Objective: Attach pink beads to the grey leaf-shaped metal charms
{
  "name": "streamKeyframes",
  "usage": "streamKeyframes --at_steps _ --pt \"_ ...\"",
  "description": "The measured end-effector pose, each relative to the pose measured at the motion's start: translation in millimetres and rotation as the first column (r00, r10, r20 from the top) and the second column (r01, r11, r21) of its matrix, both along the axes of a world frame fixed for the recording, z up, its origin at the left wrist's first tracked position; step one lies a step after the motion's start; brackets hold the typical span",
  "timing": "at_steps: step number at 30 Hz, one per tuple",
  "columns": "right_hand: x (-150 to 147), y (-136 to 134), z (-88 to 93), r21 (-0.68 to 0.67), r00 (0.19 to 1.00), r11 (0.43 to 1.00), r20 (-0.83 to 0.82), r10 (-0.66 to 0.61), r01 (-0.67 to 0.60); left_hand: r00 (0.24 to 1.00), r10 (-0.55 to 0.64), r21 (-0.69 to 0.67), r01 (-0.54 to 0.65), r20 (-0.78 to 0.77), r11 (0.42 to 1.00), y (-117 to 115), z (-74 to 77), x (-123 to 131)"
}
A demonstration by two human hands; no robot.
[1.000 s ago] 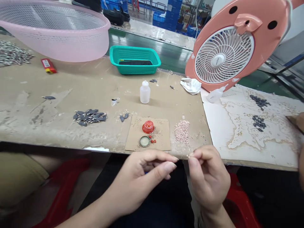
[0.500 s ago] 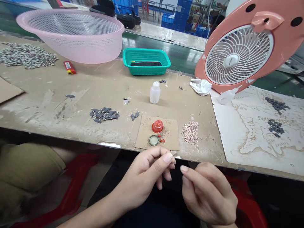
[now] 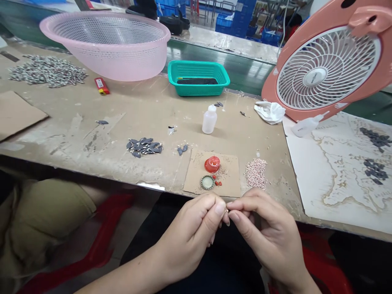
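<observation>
Tiny pale metallic piece point(image 3: 226, 210), too small to identify, was pinched between the fingertips of the left hand point(image 3: 190, 232) and right hand point(image 3: 269, 232), just off the front edge of the scuffed tan workbench point(image 3: 70, 139), with a brown cardboard square point(image 3: 226, 177) holding a red plastic cap point(image 3: 212, 164) at 12 o'clock and a speckled pink bead pile point(image 3: 255, 173) at 1 o'clock.

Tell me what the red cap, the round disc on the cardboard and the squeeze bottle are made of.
The red cap looks like glossy moulded plastic, from its shine. The round disc seems to have a metal rim, dull gold with a ridged edge, around a pale centre of unclear material. The squeeze bottle looks like translucent white plastic, milky and matte.
</observation>
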State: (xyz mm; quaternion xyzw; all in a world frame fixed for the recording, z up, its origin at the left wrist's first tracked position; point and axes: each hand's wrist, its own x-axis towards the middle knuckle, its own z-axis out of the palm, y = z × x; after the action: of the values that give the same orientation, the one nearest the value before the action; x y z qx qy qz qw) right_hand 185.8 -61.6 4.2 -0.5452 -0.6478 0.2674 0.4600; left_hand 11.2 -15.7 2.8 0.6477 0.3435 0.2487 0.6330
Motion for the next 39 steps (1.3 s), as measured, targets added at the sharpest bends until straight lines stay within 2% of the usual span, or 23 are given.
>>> streamKeyframes --at_steps 4,9,11,13,15,17,19,21,24,26,31,33,37,39 --pt "-8.8 2.8 1.2 -0.019 0.999 0.999 0.010 -0.049 0.049 0.996 0.053 0.225 -0.036 -0.073 0.974 1.8 -3.9 -0.5" --pt "-26.4 6.6 -4.5 -0.003 0.989 0.990 -0.018 -0.144 0.144 0.985 0.110 0.405 -0.046 -0.134 0.913 4.8 -5.9 -3.5" --pt "-29.5 9.9 -7.5 -0.023 0.986 0.987 -0.046 -0.160 0.159 0.978 0.125 0.464 -0.033 -0.169 0.885 13.1 -4.5 -7.5" --pt "-28.3 14.8 -9.2 -0.060 0.982 0.983 -0.058 -0.177 0.174 0.957 0.203 0.549 -0.058 -0.207 0.834 28.7 -3.5 -13.6" --pt "-23.8 20.8 -8.9 -0.087 0.976 0.975 -0.054 -0.211 0.205 0.891 0.376 0.664 -0.121 -0.256 0.738 49.9 -4.5 -21.1" --pt "-18.4 27.1 -7.2 -0.100 0.970 0.967 -0.045 -0.238 0.233 0.758 0.552 0.758 -0.120 -0.347 0.642 71.9 -7.3 -28.2" --pt "-14.4 32.6 -5.2 -0.116 0.969 0.964 -0.038 -0.244 0.238 0.631 0.624 0.786 -0.036 -0.461 0.617 89.7 -10.8 -33.5" --pt "-12.4 36.9 -4.0 -0.133 0.971 0.963 -0.022 -0.239 0.234 0.584 0.609 0.766 0.035 -0.536 0.642 100.8 -13.5 -36.7" --pt "-10.5 41.9 -2.9 -0.124 0.972 0.964 0.056 -0.229 0.234 0.604 0.569 0.729 0.028 -0.558 0.684 107.5 -14.4 -39.1" --pt "-8.0 45.4 -1.3 -0.074 0.958 0.968 0.184 -0.222 0.239 0.609 0.551 0.703 0.014 -0.570 0.711 109.2 -13.3 -40.6" --pt "0.7 57.0 6.0 -0.019 0.864 0.989 0.490 -0.116 0.144 0.612 0.535 0.678 0.003 -0.583 0.735 111.5 -10.5 -47.4" --pt "1.9 61.4 8.3 -0.015 0.825 0.993 0.558 -0.088 0.116 0.642 0.550 0.693 -0.041 -0.534 0.720 109.8 -10.5 -51.3" --pt "-0.3 67.4 10.4 0.008 0.731 0.995 0.678 -0.076 0.096 0.712 0.598 0.766 -0.131 -0.369 0.629 102.8 -11.7 -58.0" --pt "-2.0 69.2 11.1 0.012 0.683 0.996 0.727 -0.070 0.089 0.736 0.602 0.779 -0.167 -0.309 0.605 99.3 -12.2 -59.8"
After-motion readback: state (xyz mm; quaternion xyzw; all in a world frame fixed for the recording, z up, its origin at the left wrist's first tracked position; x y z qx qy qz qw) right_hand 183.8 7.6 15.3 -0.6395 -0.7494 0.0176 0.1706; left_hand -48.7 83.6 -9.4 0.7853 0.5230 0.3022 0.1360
